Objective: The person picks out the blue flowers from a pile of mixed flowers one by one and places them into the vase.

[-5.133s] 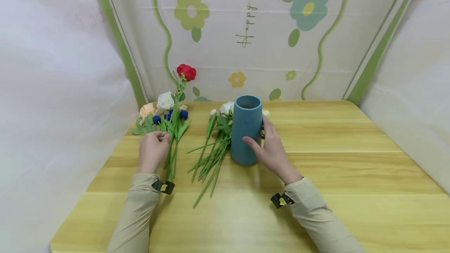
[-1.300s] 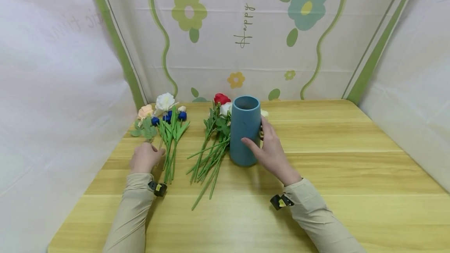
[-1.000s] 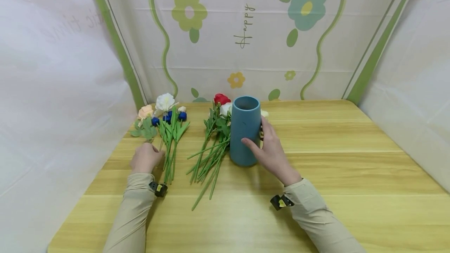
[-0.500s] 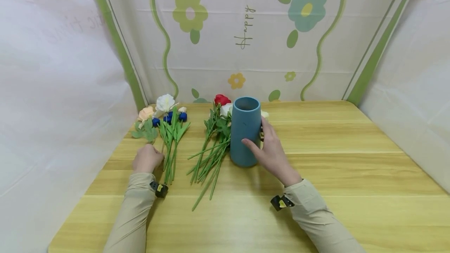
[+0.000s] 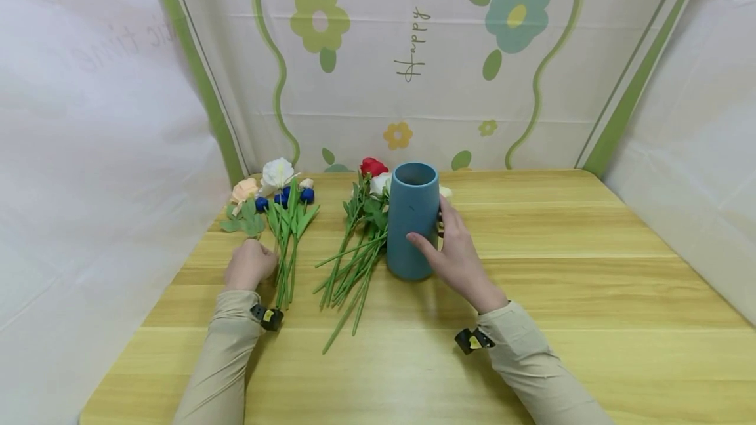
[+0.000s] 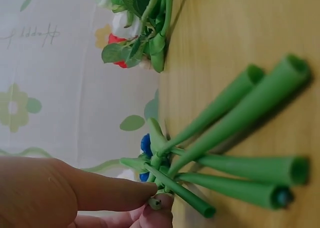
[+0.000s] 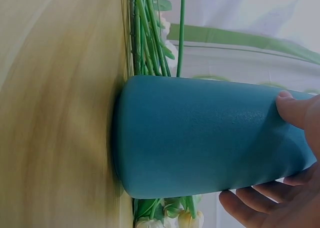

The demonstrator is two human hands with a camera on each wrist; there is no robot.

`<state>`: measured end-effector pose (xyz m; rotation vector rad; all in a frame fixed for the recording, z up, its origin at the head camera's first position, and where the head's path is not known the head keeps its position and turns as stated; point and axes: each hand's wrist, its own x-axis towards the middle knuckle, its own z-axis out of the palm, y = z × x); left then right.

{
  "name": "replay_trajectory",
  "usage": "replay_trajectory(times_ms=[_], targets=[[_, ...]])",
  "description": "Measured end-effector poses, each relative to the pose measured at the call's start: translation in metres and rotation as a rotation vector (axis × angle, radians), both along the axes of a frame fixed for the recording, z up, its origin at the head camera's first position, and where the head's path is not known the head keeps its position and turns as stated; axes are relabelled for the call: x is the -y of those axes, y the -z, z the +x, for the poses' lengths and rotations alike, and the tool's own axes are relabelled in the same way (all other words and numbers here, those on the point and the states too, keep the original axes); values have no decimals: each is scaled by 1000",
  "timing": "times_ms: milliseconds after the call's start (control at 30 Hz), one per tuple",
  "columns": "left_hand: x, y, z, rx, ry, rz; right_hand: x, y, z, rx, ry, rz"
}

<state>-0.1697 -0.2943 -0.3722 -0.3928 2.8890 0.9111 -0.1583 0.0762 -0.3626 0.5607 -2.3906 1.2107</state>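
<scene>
Standing upright on the wooden table is a blue vase (image 5: 411, 228); my right hand (image 5: 461, 256) holds it from the right, thumb on the near side and fingers around the back. My left hand (image 5: 251, 264) is low at the left bunch, pinching a thin flower stem (image 6: 155, 203) between thumb and fingertips in the left wrist view. I cannot tell which bloom that stem carries. Around it lie a white flower (image 5: 277, 174), a peach rose (image 5: 245, 190) with pale green leaves (image 5: 245, 222), and blue tulips (image 5: 307, 195) with green stems (image 5: 285, 274).
Left of the vase lies a second bunch with a red flower (image 5: 373, 166), a white flower (image 5: 380, 183) and several green stems (image 5: 348, 281) pointing toward me. A cream flower (image 5: 445, 192) peeks out behind the vase. Patterned cloth (image 5: 348, 84) screens the back and sides.
The red flower, raised over the left bunch about five seconds ago, now lies in the bunch beside the vase. My left hand has come lower at the left bunch; the right stays on the vase.
</scene>
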Motion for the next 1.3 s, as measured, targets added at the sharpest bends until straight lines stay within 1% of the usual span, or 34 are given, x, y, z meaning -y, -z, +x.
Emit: replay_trajectory(times_ms=[100,233,333,600,700,833,967,1067,1167,1300], targets=[[0,-1,0,-35,8,2,0,0,-1,0,-3,-2],[-2,-1,0,-109,44,-1,0,0,0,1,-4,-4],[-5,-2,0,-167,57,5,0,0,0,-1,-2,-3],[-15,-8,2,-297,25,70,0,0,0,-5,-3,-3],[-19,-9,3,-358,8,79,0,0,0,0,-3,-3],[-26,-8,4,-458,11,82,0,0,-1,6,-1,1],[-34,-8,5,-566,48,79,0,0,0,6,5,14],[-40,-8,6,-628,81,73,0,0,0,5,8,21],[-45,-8,7,-662,113,74,0,0,0,4,8,21],[-50,-7,7,-686,168,71,0,1,-1,7,8,20]])
